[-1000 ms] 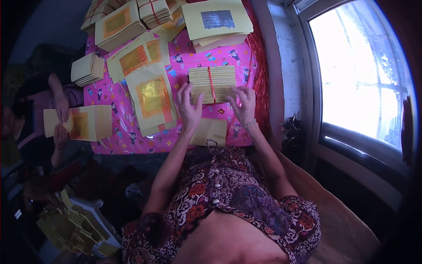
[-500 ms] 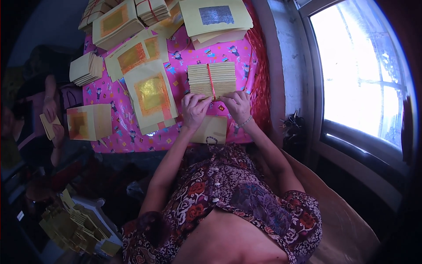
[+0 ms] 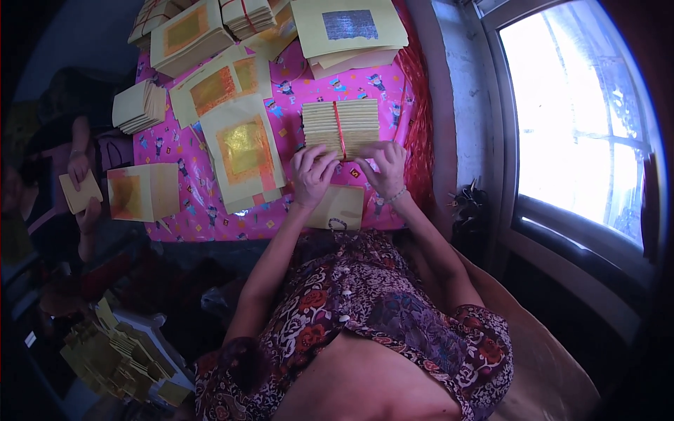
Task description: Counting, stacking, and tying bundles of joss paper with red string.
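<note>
A bundle of folded yellow paper (image 3: 359, 121) lies on the pink table cover with its folds stacked in rows. A red string (image 3: 338, 123) runs across its middle to the near edge. My left hand (image 3: 314, 175) is at the bundle's near left corner, fingers bent and the tips by the string. Opposite it, my right hand (image 3: 386, 170) is curled at the near right corner, thumb toward the string. Both hands pinch at the string's ends, though the thin ends are hard to make out. Close to my body lies a flat yellow paper piece (image 3: 338, 208).
Gold-patched paper sheets (image 3: 243, 144) overlap left of the bundle. Paper stacks (image 3: 351, 31) stand along the back, some tied. Red string strands (image 3: 415, 119) hang at the table's right edge, near the window (image 3: 569, 119). At far left another person's hands (image 3: 83, 175) hold folded paper.
My hands have drawn slightly apart at the bundle's near edge, their fingers spreading a little. The bundle stays in place. The other person's paper has turned flatter to view.
</note>
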Tool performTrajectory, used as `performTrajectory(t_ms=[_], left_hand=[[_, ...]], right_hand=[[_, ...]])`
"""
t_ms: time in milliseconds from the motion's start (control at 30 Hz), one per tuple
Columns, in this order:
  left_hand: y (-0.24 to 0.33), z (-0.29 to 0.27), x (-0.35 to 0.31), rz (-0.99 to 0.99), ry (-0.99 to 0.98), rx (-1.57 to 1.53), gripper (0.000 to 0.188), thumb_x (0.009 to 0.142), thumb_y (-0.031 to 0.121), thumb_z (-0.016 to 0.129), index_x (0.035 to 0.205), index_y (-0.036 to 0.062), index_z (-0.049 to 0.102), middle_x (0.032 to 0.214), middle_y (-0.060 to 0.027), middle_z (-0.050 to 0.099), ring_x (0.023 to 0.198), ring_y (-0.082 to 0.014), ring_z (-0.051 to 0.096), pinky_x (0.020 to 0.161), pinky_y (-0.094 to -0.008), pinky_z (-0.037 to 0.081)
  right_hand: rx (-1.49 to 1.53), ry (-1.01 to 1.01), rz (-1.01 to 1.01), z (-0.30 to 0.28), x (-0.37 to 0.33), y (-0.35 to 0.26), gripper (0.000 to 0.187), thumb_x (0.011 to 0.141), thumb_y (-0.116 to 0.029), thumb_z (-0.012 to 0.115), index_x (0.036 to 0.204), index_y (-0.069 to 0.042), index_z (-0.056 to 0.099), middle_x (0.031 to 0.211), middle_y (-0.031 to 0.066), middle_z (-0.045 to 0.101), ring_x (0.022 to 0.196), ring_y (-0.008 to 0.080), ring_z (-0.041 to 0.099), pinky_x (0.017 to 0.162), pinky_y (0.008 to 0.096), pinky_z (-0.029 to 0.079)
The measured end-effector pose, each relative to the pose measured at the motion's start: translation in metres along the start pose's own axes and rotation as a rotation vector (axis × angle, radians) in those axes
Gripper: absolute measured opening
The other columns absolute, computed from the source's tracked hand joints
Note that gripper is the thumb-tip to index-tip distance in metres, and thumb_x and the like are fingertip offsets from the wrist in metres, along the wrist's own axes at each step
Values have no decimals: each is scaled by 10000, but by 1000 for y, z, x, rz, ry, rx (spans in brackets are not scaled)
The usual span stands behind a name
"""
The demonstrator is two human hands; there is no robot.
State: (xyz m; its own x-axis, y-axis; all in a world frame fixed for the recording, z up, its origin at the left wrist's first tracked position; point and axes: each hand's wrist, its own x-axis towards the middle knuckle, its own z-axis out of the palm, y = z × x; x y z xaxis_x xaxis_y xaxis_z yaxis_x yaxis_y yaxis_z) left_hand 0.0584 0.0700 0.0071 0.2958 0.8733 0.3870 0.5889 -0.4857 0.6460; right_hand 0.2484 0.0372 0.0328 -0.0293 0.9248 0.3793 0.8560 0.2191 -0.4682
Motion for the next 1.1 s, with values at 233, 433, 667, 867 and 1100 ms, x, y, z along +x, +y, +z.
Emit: performTrajectory(t_ms=[233, 433, 667, 867, 1100], left_hand=[[-4, 13, -2, -149, -86, -15, 528, 889, 181, 516, 1353, 7, 333, 1419, -188, 282, 1321, -368, 255, 1064, -460, 248], [-6, 10, 0, -316, 64, -259, 556, 916, 182, 480, 1390, 9, 248, 1434, -231, 228, 1325, -347, 261, 1068, -409, 244], [-18, 10, 19, -816, -37, -933, 549, 963, 359, 308, 1402, 33, 250, 1443, -128, 267, 1332, -221, 256, 1087, -340, 203], [-30, 13, 33, -755, 9, -1153, 562, 977, 427, 242, 1374, 35, 314, 1393, -90, 369, 1286, -187, 326, 1072, -331, 229], [-54, 23, 30, -863, 60, -1207, 588, 935, 529, 302, 1298, 74, 387, 1290, -108, 463, 1176, -195, 430, 1025, -358, 284]], right_hand=[[170, -56, 316, 27, 0, 13, 615, 851, -192, 572, 1362, 6, 292, 1317, 228, 383, 1191, 360, 403, 994, 432, 304], [527, 42, 500, 29, -15, 24, 604, 907, -206, 508, 1388, 26, 226, 1363, 203, 346, 1265, 313, 355, 1042, 398, 289], [1280, -178, 954, 53, -15, 66, 635, 950, -507, 276, 1438, -110, 183, 1447, 101, 270, 1313, 239, 298, 1058, 368, 273], [1328, -187, 766, 51, -2, 59, 612, 951, -513, 269, 1412, -110, 239, 1382, 58, 349, 1275, 189, 341, 1029, 337, 297], [1269, 37, 675, 52, -5, 60, 458, 948, -414, 395, 1267, -84, 382, 1269, 71, 430, 1194, 182, 412, 1021, 352, 307]])
